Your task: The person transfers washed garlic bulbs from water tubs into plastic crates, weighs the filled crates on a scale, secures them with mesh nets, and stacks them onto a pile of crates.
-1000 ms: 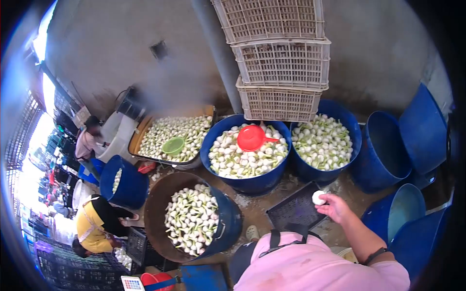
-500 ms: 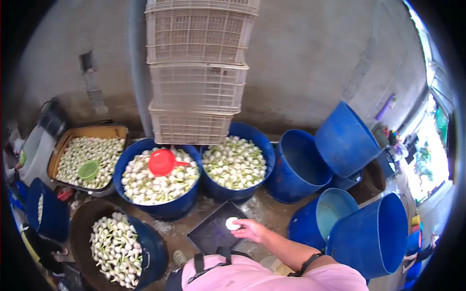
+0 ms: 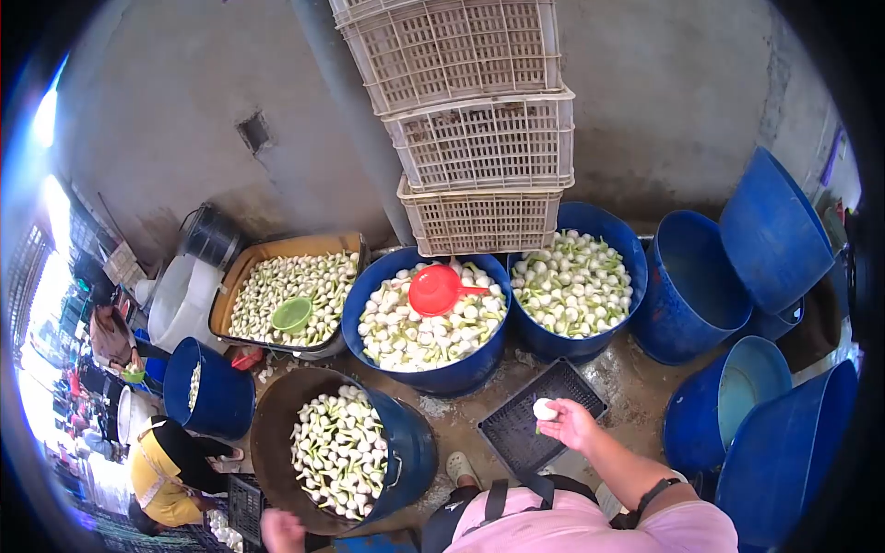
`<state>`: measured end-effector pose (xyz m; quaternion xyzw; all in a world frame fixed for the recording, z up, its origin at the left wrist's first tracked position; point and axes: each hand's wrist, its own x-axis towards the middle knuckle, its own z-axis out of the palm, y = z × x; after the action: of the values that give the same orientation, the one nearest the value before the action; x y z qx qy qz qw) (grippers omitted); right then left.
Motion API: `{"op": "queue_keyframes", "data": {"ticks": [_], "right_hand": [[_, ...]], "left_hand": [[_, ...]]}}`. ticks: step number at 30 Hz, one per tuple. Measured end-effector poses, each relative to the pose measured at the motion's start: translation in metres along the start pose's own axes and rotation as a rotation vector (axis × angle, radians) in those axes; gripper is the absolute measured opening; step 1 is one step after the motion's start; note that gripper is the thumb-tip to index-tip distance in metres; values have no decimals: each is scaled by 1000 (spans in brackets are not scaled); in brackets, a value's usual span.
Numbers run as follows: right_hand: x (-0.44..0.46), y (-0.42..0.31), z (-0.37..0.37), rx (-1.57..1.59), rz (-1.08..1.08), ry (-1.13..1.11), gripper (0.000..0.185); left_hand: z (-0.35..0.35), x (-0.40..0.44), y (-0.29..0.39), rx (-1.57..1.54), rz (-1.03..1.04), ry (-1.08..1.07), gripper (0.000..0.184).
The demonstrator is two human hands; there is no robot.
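My right hand (image 3: 573,426) is closed around a pale white bulb (image 3: 546,409) with a bit of green below it. It hovers over a shallow black crate (image 3: 513,431) on the floor. At the bottom edge, left of my body, my left hand (image 3: 281,532) shows only partly and blurred, so its fingers cannot be made out. Near it stands a blue tub (image 3: 406,452) of white bulbs with green stems. Behind are two more blue tubs of such bulbs, one (image 3: 429,376) with a red ladle (image 3: 437,289) on top, the other (image 3: 636,295) beside it.
White plastic crates (image 3: 489,217) stand stacked at the wall. A brown basin (image 3: 221,313) of bulbs holds a green bowl (image 3: 292,315). Blue tubs (image 3: 682,309) crowd the right. A co-worker in yellow (image 3: 159,479) bends at lower left; another person (image 3: 112,336) is farther back.
The view has swung to the left, bringing co-workers and my left hand into sight. My right hand still holds the bulb over the black crate.
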<state>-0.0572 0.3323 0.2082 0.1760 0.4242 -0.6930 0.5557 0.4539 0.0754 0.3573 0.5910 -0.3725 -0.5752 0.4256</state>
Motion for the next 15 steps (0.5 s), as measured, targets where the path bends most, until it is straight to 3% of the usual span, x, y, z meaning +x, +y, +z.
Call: {"op": "queue_keyframes", "data": {"ticks": [1, 3, 6, 8, 12, 14, 15], "right_hand": [[6, -3, 6, 14, -26, -2, 34], [20, -15, 17, -4, -83, -53, 35], [21, -43, 46, 104, -154, -81, 18], [27, -53, 58, 74, -189, -111, 16], [46, -72, 78, -37, -227, -93, 15], [74, -96, 82, 181, -373, -217, 19], [86, -113, 86, 350, -438, -151, 30]], "left_hand": [[-4, 18, -48, 196, -50, -60, 12], [21, 23, -110, 206, -188, -153, 8], [71, -8, -138, 327, -326, -113, 25], [54, 6, -188, 289, -277, -277, 36], [46, 2, -215, 408, -206, -261, 37], [54, 5, -203, 427, -202, -178, 37], [58, 13, -199, 407, -211, -129, 42]]}}
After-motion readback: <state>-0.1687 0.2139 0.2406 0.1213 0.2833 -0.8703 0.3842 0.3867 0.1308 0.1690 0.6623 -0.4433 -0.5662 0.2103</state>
